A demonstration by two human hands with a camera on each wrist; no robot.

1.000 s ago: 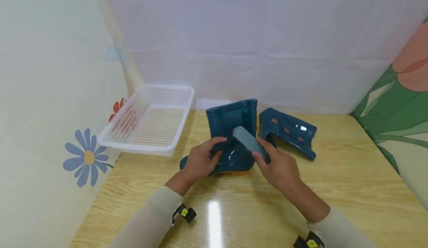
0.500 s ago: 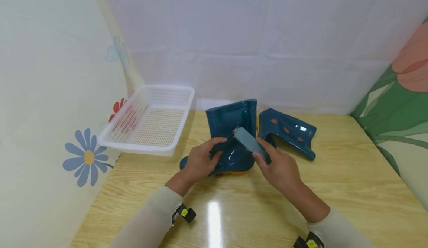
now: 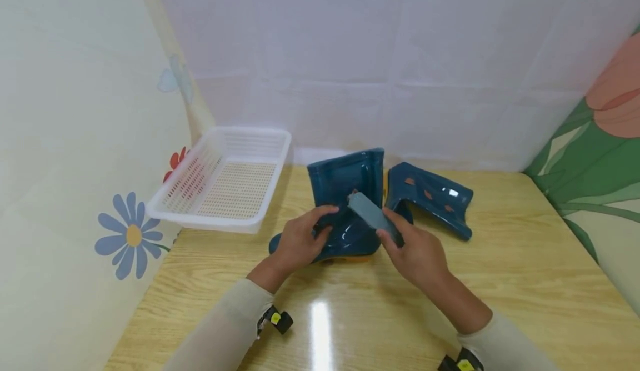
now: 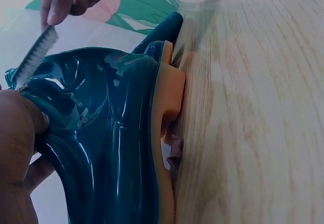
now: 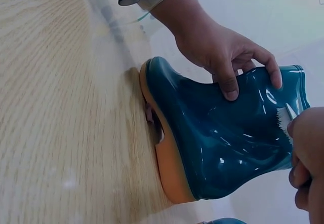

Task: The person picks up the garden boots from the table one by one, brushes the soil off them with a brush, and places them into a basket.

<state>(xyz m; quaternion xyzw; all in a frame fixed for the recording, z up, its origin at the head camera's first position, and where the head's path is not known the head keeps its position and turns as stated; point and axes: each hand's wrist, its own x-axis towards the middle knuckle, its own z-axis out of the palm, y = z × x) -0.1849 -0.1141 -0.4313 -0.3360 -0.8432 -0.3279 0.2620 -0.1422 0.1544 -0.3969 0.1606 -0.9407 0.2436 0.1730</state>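
A shiny dark teal rubber boot [image 3: 345, 179] with an orange sole stands on the table, its toe to the left. My left hand [image 3: 300, 240] grips it at the front of the ankle, thumb on the near side. In my right hand [image 3: 422, 251] is a brush [image 3: 369, 212] with a grey-blue back, pinched between thumb and fingers. Its white bristles [image 5: 283, 122] meet the boot's shaft, where a small brown smear shows by the brush tip. Behind to the right, a second teal boot [image 3: 432, 193] lies on its side with several brown spots.
A white plastic basket [image 3: 260, 215] with slotted sides stands at the back left. A reddish-brown lump [image 4: 175, 150] shows beneath the standing boot's arch. White sheeting [image 3: 350, 71] hangs behind the wooden table [image 3: 525, 260], and flower-patterned panels flank both sides.
The brush has shifted slightly down along the boot's shaft, with the right hand moving a little with it. The left hand and both boots stay in place.
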